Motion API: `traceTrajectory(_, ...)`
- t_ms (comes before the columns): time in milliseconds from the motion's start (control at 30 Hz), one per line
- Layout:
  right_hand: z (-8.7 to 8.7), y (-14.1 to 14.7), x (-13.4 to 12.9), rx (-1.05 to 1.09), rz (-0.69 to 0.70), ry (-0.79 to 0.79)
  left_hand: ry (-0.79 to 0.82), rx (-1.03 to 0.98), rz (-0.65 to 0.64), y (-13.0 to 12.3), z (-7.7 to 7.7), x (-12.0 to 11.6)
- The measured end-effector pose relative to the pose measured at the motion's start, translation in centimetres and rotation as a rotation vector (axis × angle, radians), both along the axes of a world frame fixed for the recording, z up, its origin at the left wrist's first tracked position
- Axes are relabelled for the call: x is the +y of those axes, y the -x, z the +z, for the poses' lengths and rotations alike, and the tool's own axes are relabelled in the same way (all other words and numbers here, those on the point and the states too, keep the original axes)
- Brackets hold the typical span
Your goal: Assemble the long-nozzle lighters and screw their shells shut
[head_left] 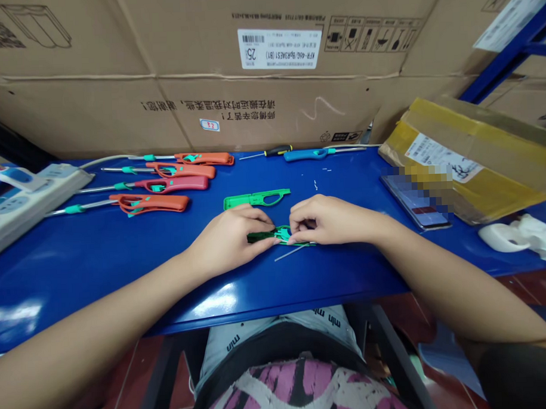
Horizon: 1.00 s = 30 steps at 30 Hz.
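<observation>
Both my hands meet over a green lighter body [282, 233] lying on the blue table, with teal parts showing inside it. My left hand [238, 234] grips its left end between thumb and fingers. Pinched at its right side, my right hand [317, 222] has its fingertips on the teal part; whether a smaller piece is between them is hidden. A thin clear tube [287, 253] sticks out below the fingers of my right hand. Just behind my hands lies a separate green casing half [256, 198], with an oval trigger opening.
Several orange and red long-necked lighters [150, 203] lie at left beside a white power strip [37, 198]. Behind are a screwdriver [277, 150] and a blue lighter [305, 155]. A phone [414, 201] leans on a taped box [472, 156] at right; a large carton [205, 52] walls the back.
</observation>
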State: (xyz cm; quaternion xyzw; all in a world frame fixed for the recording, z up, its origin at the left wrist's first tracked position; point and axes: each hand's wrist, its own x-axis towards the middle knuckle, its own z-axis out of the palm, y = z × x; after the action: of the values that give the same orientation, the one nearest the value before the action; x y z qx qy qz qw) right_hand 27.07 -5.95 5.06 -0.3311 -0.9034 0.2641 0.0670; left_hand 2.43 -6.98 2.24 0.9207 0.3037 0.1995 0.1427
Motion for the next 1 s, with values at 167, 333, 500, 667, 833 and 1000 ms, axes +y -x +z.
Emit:
traceTrajectory(167, 0.3, -0.9, 0.6, 0.062, -0.010, 0.084, 0.013, -0.007, 0.021, 0.0, -0.1, -0.1)
traceTrajectory(333, 0.2, -1.2, 0.5, 0.035, 0.067, 0.119, 0.013, -0.016, 0.030, 0.0, -0.1, -0.1)
traceTrajectory(500, 0.3, -0.8, 0.1, 0.016, 0.124, -0.016, 0.015, -0.019, 0.024, 0.0, -0.2, -0.2)
traceTrajectory(667, 0.7, 0.1, -0.8, -0.079, 0.142, -0.178, 0.022, -0.026, 0.034, -0.1, -0.1, -0.3)
traceTrajectory(833, 0.8, 0.6, -1.3, -0.137, 0.153, -0.253, 0.081, -0.093, 0.048, -0.3, -0.1, -0.2)
traceTrajectory(1000, 0.5, 0.4, -1.0, -0.134, 0.150, -0.285, 0.144, -0.102, 0.103, -0.1, -0.4, 0.4)
